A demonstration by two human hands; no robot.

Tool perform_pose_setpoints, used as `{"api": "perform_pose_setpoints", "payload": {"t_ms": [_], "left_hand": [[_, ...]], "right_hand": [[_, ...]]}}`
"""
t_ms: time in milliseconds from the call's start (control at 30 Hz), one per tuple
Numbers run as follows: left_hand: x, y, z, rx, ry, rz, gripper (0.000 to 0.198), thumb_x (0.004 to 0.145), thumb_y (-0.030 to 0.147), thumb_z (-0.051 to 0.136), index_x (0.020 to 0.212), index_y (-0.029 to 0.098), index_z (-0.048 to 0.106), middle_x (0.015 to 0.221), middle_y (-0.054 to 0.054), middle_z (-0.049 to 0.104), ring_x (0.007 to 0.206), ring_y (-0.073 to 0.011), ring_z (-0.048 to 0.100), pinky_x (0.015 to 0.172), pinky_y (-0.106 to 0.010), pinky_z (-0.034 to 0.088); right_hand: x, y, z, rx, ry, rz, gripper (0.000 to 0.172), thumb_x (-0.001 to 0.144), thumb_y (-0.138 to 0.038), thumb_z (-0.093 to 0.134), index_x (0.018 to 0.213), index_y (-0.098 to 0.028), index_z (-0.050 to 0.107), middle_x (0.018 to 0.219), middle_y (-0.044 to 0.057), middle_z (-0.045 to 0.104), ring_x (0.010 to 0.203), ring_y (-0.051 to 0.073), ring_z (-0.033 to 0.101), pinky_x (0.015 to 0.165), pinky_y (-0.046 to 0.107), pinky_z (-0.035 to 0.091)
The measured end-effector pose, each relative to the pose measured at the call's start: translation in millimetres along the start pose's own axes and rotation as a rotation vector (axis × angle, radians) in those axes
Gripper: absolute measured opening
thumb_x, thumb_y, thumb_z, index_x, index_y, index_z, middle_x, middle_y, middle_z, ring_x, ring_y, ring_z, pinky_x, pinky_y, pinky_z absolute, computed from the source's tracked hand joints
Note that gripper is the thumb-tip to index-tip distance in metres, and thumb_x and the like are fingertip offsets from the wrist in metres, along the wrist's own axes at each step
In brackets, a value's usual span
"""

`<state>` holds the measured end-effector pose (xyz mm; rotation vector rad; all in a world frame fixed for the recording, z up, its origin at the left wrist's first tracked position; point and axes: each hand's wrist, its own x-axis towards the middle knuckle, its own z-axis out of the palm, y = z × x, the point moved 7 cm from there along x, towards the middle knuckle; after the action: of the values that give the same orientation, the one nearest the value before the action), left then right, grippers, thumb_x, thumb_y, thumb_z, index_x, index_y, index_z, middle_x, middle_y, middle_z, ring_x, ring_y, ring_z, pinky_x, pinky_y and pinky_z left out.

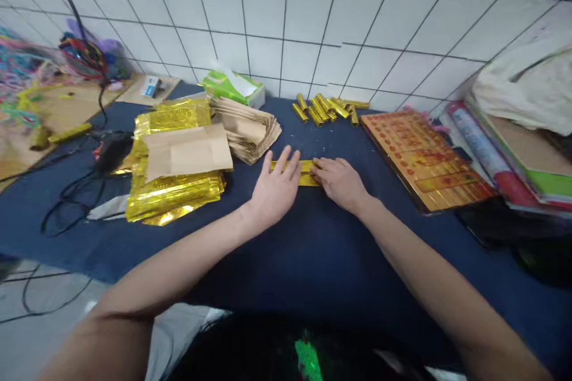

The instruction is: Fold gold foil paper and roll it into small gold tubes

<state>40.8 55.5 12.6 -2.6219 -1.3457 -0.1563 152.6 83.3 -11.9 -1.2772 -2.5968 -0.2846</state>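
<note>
A narrow folded strip of gold foil paper point(306, 171) lies on the dark blue cloth point(313, 250) in front of me. My left hand point(276, 186) rests flat on the strip's left part, fingers stretched out and together. My right hand point(338, 181) presses down on its right end, fingers curled low over it. To the left lies a stack of gold foil sheets point(172, 190) with a brown paper sheet point(187, 152) on top. Several rolled gold pieces point(325, 108) lie by the wall.
A fanned pile of brown paper point(250, 128) and a green-white packet point(232, 88) sit behind the foil stack. A red-gold printed sheet stack point(426, 158) lies at right, with books and rolls point(500, 155) beyond. A black tool with cables point(109, 149) lies at left.
</note>
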Motion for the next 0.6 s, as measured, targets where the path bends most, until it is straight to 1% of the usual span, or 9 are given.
{"api": "perform_pose_setpoints", "payload": {"t_ms": [33, 100, 167, 233, 300, 367, 500, 600], "left_hand": [[-1, 9, 2.8, -0.02, -0.007, 0.049, 0.048, 0.089, 0.024, 0.032, 0.134, 0.006, 0.036, 0.145, -0.013, 0.028, 0.136, -0.029, 0.016, 0.108, -0.052, 0.014], [-2, 21, 9.3, -0.056, -0.032, 0.103, 0.06, 0.088, 0.041, 0.037, 0.135, 0.004, 0.033, 0.145, -0.015, 0.027, 0.136, -0.028, 0.014, 0.11, -0.046, 0.015], [-4, 23, 18.1, -0.091, -0.085, 0.072, 0.077, 0.084, 0.056, 0.036, 0.135, -0.001, 0.031, 0.144, -0.019, 0.027, 0.136, -0.029, 0.015, 0.109, -0.043, 0.017], [-5, 19, 26.7, -0.117, -0.147, -0.003, 0.088, 0.08, 0.064, 0.034, 0.134, -0.005, 0.029, 0.142, -0.024, 0.026, 0.135, -0.0311, 0.017, 0.109, -0.042, 0.019], [-7, 15, 32.8, -0.133, -0.195, -0.048, 0.094, 0.077, 0.068, 0.034, 0.135, -0.006, 0.027, 0.142, -0.026, 0.024, 0.134, -0.0327, 0.018, 0.108, -0.042, 0.02], [-7, 15, 35.4, -0.139, -0.219, -0.055, 0.097, 0.076, 0.07, 0.035, 0.135, -0.007, 0.025, 0.142, -0.027, 0.023, 0.134, -0.0334, 0.016, 0.108, -0.043, 0.019], [-8, 16, 35.9, -0.144, -0.209, -0.062, 0.099, 0.075, 0.071, 0.035, 0.135, -0.008, 0.025, 0.142, -0.03, 0.02, 0.134, -0.0352, 0.014, 0.108, -0.044, 0.017], [-9, 16, 36.1, -0.166, -0.193, -0.058, 0.098, 0.074, 0.072, 0.035, 0.137, -0.003, 0.024, 0.142, -0.03, 0.019, 0.134, -0.0373, 0.014, 0.107, -0.047, 0.018]], "right_hand": [[0, 0, 0, 0.0, -0.001, 0.002, 0.027, 0.088, -0.019, 0.042, 0.104, -0.015, 0.064, 0.12, 0.009, 0.06, 0.109, 0.024, 0.056, 0.088, 0.04, 0.042], [0, 0, 0, 0.002, -0.002, 0.005, 0.027, 0.088, -0.018, 0.042, 0.104, -0.015, 0.064, 0.12, 0.009, 0.06, 0.109, 0.024, 0.055, 0.088, 0.039, 0.042], [0, 1, -1, 0.007, -0.001, 0.01, 0.027, 0.088, -0.019, 0.043, 0.104, -0.015, 0.064, 0.12, 0.009, 0.059, 0.109, 0.024, 0.055, 0.089, 0.039, 0.041], [0, 1, -1, 0.014, -0.002, 0.014, 0.027, 0.087, -0.02, 0.043, 0.104, -0.015, 0.064, 0.121, 0.009, 0.059, 0.109, 0.024, 0.055, 0.089, 0.039, 0.041], [0, 1, -1, 0.023, -0.005, 0.017, 0.027, 0.087, -0.02, 0.044, 0.104, -0.015, 0.064, 0.121, 0.008, 0.059, 0.109, 0.024, 0.055, 0.09, 0.039, 0.041], [-1, 2, 0, 0.037, -0.006, 0.022, 0.027, 0.088, -0.021, 0.043, 0.106, -0.016, 0.063, 0.122, 0.008, 0.058, 0.11, 0.023, 0.054, 0.09, 0.038, 0.041], [-4, 8, 3, 0.082, -0.006, 0.052, 0.029, 0.089, -0.021, 0.04, 0.109, -0.016, 0.061, 0.125, 0.008, 0.056, 0.115, 0.023, 0.052, 0.092, 0.04, 0.04], [-5, 19, 5, 0.175, 0.007, 0.127, 0.029, 0.089, -0.022, 0.041, 0.11, -0.017, 0.06, 0.125, 0.009, 0.056, 0.117, 0.023, 0.05, 0.094, 0.043, 0.038]]}}
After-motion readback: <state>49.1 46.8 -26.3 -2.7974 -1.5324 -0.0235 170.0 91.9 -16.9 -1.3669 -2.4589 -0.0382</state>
